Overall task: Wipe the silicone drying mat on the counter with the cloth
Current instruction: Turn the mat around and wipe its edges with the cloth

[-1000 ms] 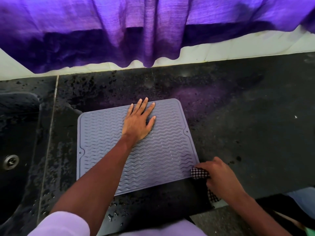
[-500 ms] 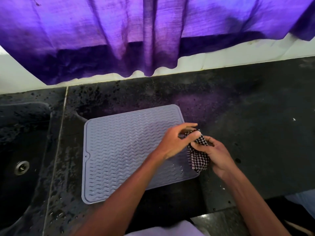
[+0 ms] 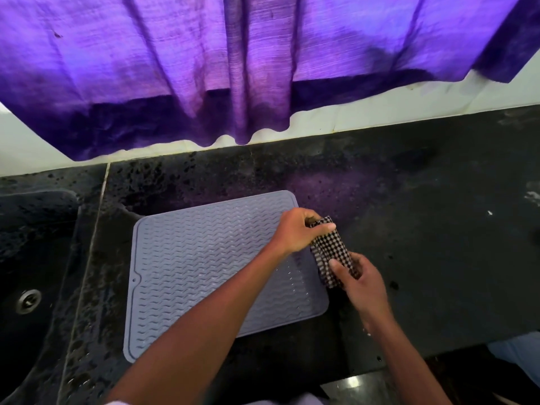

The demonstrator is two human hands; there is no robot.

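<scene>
Your left hand [image 3: 298, 229] pinches the top end of the black-and-white checked cloth [image 3: 331, 249], and your right hand [image 3: 358, 280] grips its lower end, so the woven strip stretches between them. Just left of both grips lies the grey, wave-ribbed silicone mat [image 3: 204, 267], rounded at its corners, flat on the speckled black counter [image 3: 423, 244].

mat [image 3: 204, 267]: grey silicone, wavy ridges, rounded corners, flat on dark surface [image 3: 438, 229], droplets toward its right side | cloth [image 3: 330, 247]: black-and-white check, bunched, at mat's right edge, gripped by left hand [image 3: 298, 229] and right hand [image 3: 359, 285]
</scene>
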